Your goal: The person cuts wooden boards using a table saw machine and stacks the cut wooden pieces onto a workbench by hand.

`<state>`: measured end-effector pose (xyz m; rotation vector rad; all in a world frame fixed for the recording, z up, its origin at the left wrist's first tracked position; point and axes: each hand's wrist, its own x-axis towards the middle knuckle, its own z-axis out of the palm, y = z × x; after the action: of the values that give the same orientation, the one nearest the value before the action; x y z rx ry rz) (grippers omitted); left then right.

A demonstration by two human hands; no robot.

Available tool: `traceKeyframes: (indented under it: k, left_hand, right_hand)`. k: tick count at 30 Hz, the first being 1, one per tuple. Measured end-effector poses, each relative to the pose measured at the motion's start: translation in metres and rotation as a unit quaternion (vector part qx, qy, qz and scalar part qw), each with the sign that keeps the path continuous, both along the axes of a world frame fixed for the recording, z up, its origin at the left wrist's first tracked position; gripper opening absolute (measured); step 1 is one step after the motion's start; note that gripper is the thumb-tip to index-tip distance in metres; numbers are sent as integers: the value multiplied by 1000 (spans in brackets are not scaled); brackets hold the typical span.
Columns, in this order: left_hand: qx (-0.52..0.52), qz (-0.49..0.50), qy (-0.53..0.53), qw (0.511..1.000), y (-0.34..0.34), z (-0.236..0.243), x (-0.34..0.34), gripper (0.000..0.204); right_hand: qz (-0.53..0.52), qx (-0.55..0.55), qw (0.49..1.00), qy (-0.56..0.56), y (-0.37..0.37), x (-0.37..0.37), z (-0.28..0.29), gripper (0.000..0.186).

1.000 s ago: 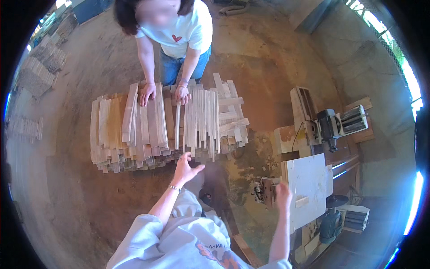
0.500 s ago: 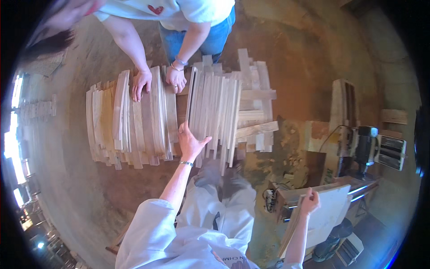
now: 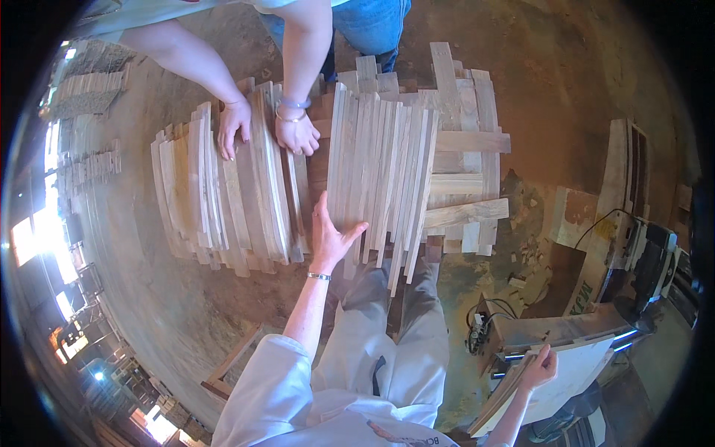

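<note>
My left hand lies against the near left side of a row of long, pale wooden slats. Its fingers are spread, with the thumb stretched out over the slats. Off to the right, my right hand is closed at the edge of a whitish board; whatever may be inside its curled fingers is hidden. Across from me, a co-worker's two hands, one and the other with bracelets, rest on a second row of slats to the left.
More slats lie crosswise under and right of my row. A machine with a dark motor and a bench with cables stand at the right. A wooden frame sits at lower left; wood scraps litter the floor.
The view has shifted, so the slats and bench sit farther right in the picture. My left hand stays against the slat row, fingers spread. My right hand remains closed beside the board.
</note>
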<state>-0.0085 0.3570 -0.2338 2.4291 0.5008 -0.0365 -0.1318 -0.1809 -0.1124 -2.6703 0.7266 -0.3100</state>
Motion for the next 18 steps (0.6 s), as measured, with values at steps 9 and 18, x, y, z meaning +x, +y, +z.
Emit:
traceKeyframes:
  k: [9, 18]
  left_hand:
    - [26, 13, 121, 992, -18, 30, 12, 117]
    - [84, 39, 167, 982, -29, 34, -11, 120]
  right_hand:
    - [-17, 6, 999, 37, 6, 3, 8, 33]
    - [-8, -10, 1000, 24, 4, 5, 7, 33]
